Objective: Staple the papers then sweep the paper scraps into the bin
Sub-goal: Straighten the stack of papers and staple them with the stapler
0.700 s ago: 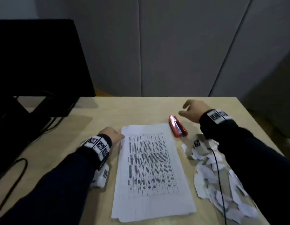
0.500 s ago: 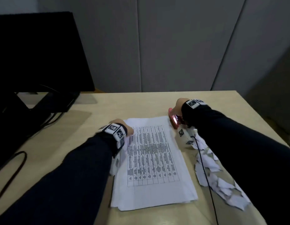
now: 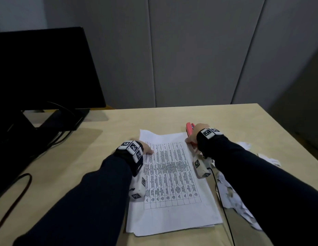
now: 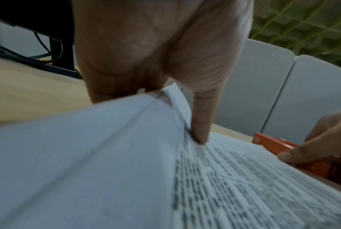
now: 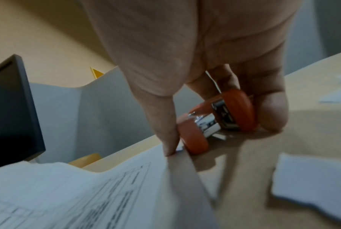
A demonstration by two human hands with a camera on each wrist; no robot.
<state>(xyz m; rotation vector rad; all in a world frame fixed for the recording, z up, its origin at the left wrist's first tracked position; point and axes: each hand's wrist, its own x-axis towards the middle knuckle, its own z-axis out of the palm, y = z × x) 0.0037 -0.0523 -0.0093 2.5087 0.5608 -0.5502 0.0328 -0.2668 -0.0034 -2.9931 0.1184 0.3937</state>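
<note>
A stack of printed papers (image 3: pixel 172 183) lies on the table in front of me. My left hand (image 3: pixel 148 149) holds its upper left part: the thumb (image 4: pixel 200 124) presses on top and the other fingers sit behind the raised, bulging edge. My right hand (image 3: pixel 191 137) grips the red stapler (image 3: pixel 189 127) at the stack's upper right corner. In the right wrist view the stapler (image 5: pixel 236 108) lies on its side between thumb and fingers, right at the paper's corner. Torn white paper scraps (image 3: pixel 232 196) lie to the right of the stack, partly under my right arm.
A black monitor (image 3: pixel 39 68) on its stand fills the back left, with dark cables (image 3: pixel 16 192) trailing over the left of the table (image 3: pixel 172 116). More scraps (image 3: pixel 268 159) lie near the right table edge. Grey wall panels stand behind.
My right hand came down from beside the stapler and closed around it. My left hand slid from the stack's left edge onto its upper left part, whose edge now bulges up.
</note>
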